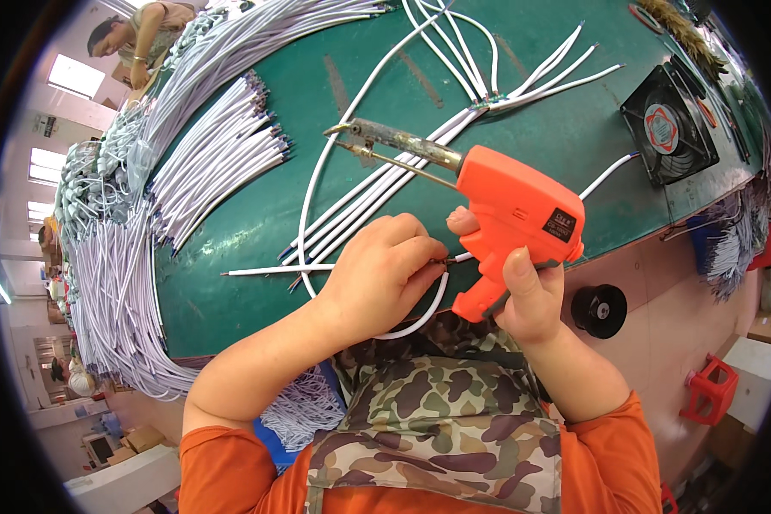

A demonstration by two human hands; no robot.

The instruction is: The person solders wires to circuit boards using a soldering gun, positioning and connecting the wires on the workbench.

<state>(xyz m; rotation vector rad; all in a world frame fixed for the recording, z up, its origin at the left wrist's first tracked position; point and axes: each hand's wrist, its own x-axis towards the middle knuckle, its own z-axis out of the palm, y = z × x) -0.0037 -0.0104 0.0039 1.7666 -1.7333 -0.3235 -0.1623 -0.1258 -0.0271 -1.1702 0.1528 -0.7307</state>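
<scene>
Pinching dark wire joint [448,260] in left hand [385,270], over near edge of green table [565,137]. Gripping orange soldering gun [522,201] in right hand [527,295], with tip [330,131] toward far left, well apart from wire joint. Apparently holding white cable [606,174], reaching far right, against looped white cable [438,304] for soldering; cannot tell whether already soldered. Next, would likely call for swinging tip round to wire joint, holding steady, keeping left hand clear of heat.
</scene>
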